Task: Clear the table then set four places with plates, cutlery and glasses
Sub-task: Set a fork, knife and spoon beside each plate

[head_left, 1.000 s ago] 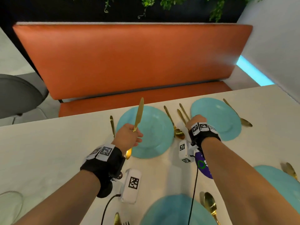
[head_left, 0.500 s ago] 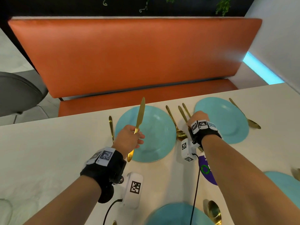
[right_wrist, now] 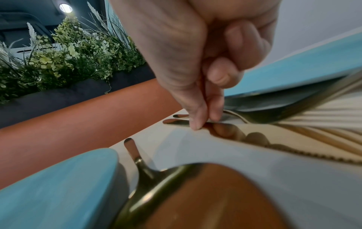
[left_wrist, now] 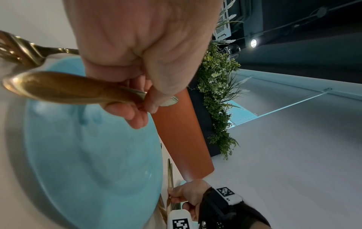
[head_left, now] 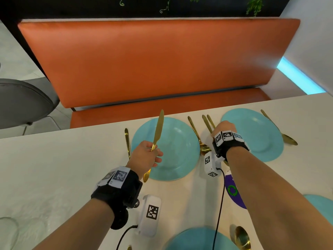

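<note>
Orange upholstered bench (head_left: 158, 62) runs along the table's far edge. Greenery (right_wrist: 64, 51) above its backrest. Grey chair (head_left: 21, 103) left of bench. Right of bench: white wall, blue-lit strip (head_left: 299, 76), possibly LED.

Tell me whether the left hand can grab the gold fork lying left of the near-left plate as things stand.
Probably not yet: the left hand is right beside the fork with nothing between, but it grips a gold knife, which it would likely need to set down first.
</note>
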`<control>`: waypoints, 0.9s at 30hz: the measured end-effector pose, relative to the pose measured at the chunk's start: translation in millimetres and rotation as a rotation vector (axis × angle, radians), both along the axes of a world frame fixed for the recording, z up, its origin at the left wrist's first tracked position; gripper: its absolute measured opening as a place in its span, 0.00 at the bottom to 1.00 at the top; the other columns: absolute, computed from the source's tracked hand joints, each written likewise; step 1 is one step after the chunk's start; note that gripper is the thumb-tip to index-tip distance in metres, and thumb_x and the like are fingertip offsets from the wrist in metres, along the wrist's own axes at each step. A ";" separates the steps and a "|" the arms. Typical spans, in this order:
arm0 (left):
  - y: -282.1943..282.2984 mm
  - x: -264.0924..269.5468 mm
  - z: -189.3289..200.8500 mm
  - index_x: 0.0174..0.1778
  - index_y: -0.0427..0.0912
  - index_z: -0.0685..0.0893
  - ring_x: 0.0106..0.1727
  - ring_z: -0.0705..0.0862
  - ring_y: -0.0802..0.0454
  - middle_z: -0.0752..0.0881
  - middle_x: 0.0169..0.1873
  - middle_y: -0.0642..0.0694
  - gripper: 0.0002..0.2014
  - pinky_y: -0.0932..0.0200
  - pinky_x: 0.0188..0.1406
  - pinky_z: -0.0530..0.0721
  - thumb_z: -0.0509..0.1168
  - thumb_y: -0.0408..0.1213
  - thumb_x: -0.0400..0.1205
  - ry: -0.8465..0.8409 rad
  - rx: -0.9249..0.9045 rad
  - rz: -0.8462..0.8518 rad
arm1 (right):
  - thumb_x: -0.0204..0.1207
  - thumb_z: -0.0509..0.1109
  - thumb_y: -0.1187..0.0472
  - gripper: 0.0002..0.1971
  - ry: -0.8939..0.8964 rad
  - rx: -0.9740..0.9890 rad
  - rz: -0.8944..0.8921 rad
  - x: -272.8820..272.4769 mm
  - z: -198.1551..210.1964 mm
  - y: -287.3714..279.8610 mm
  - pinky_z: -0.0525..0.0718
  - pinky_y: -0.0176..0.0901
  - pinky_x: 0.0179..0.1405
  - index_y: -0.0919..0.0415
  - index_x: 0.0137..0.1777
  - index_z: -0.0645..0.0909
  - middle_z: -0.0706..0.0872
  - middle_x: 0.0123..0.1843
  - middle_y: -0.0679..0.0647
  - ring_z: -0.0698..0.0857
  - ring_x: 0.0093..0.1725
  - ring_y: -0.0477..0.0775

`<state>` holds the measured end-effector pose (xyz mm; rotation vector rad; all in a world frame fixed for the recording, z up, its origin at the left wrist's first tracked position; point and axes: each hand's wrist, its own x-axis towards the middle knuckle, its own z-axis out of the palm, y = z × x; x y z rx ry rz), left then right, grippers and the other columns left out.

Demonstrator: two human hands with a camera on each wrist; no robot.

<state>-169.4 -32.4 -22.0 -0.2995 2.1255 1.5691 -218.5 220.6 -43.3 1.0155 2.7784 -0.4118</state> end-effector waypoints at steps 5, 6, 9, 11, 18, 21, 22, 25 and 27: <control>-2.9 2.5 -2.9 0.58 0.39 0.75 0.38 0.83 0.54 0.86 0.43 0.46 0.08 0.63 0.36 0.81 0.58 0.34 0.85 -0.021 0.003 0.014 | 0.78 0.69 0.63 0.09 -0.019 -0.038 0.036 3.9 1.6 2.8 0.87 0.47 0.54 0.68 0.53 0.84 0.87 0.54 0.62 0.87 0.53 0.62; -2.9 3.1 -3.5 0.58 0.39 0.75 0.38 0.83 0.54 0.85 0.42 0.46 0.08 0.63 0.36 0.81 0.58 0.34 0.85 -0.023 0.003 0.016 | 0.77 0.69 0.63 0.08 -0.012 -0.034 0.039 5.1 2.5 2.3 0.87 0.48 0.53 0.67 0.52 0.84 0.87 0.52 0.62 0.87 0.52 0.62; -2.7 4.8 -4.3 0.57 0.39 0.75 0.37 0.83 0.54 0.85 0.43 0.46 0.07 0.63 0.36 0.82 0.58 0.34 0.85 -0.028 0.006 0.026 | 0.76 0.71 0.63 0.05 0.012 0.001 0.027 7.4 1.5 1.7 0.89 0.46 0.47 0.66 0.42 0.82 0.87 0.42 0.60 0.87 0.43 0.60; -2.5 6.4 -4.4 0.56 0.39 0.75 0.37 0.83 0.53 0.86 0.44 0.44 0.06 0.63 0.36 0.81 0.58 0.33 0.85 -0.034 0.012 0.036 | 0.76 0.71 0.64 0.07 0.036 -0.009 0.008 9.1 1.4 1.9 0.88 0.45 0.44 0.65 0.38 0.80 0.86 0.39 0.59 0.85 0.39 0.59; 0.1 11.7 -7.2 0.53 0.38 0.78 0.34 0.80 0.52 0.82 0.42 0.43 0.07 0.61 0.32 0.79 0.58 0.27 0.82 -0.080 0.040 0.070 | 0.76 0.69 0.51 0.17 -0.011 -0.062 0.115 18.9 39.9 -13.9 0.84 0.45 0.47 0.67 0.47 0.85 0.88 0.49 0.60 0.85 0.47 0.59; 3.8 22.7 1.4 0.54 0.37 0.81 0.33 0.79 0.54 0.80 0.37 0.46 0.10 0.65 0.28 0.80 0.57 0.25 0.82 -0.065 0.027 0.027 | 0.78 0.66 0.52 0.13 0.038 -0.075 0.352 62.1 66.5 -37.8 0.85 0.47 0.56 0.58 0.54 0.87 0.89 0.54 0.55 0.86 0.54 0.57; 1.9 25.3 0.3 0.54 0.37 0.82 0.32 0.78 0.54 0.79 0.36 0.46 0.11 0.67 0.26 0.80 0.57 0.24 0.82 -0.067 0.014 0.007 | 0.77 0.66 0.54 0.12 0.049 -0.099 0.438 75.3 66.8 -52.3 0.84 0.47 0.57 0.55 0.55 0.86 0.88 0.55 0.53 0.85 0.56 0.56; -0.7 32.8 5.5 0.53 0.34 0.84 0.31 0.79 0.52 0.80 0.36 0.44 0.11 0.68 0.23 0.80 0.59 0.23 0.80 -0.084 -0.048 -0.081 | 0.79 0.64 0.56 0.15 0.046 -0.139 0.683 105.4 63.7 -89.6 0.81 0.46 0.57 0.51 0.64 0.82 0.84 0.59 0.53 0.82 0.60 0.56; -0.9 34.1 6.1 0.56 0.34 0.83 0.35 0.82 0.48 0.83 0.39 0.40 0.14 0.64 0.30 0.83 0.60 0.21 0.77 -0.111 -0.094 -0.129 | 0.81 0.61 0.58 0.16 0.016 -0.134 0.790 112.1 53.8 -105.1 0.81 0.47 0.57 0.52 0.67 0.80 0.81 0.63 0.54 0.81 0.62 0.57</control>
